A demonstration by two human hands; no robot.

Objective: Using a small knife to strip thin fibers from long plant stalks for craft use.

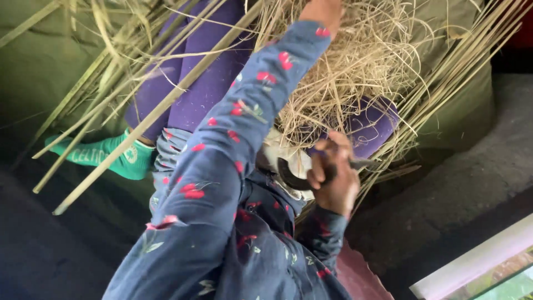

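Straw (355,61), pale, dry, tangled, gripped by left hand (323,11).

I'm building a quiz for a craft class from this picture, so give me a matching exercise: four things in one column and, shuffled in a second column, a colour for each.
Things:
1. sock
2. trousers
3. sleeve
4. dry grass bundle

Colours:
A. pale straw yellow
B. dark blue with red flowers
C. green
D. purple

Pairs: 1-C, 2-D, 3-B, 4-A

For context, the right hand grips a dark curved tool beside the grass, and the left hand reaches into the top of the bundle.
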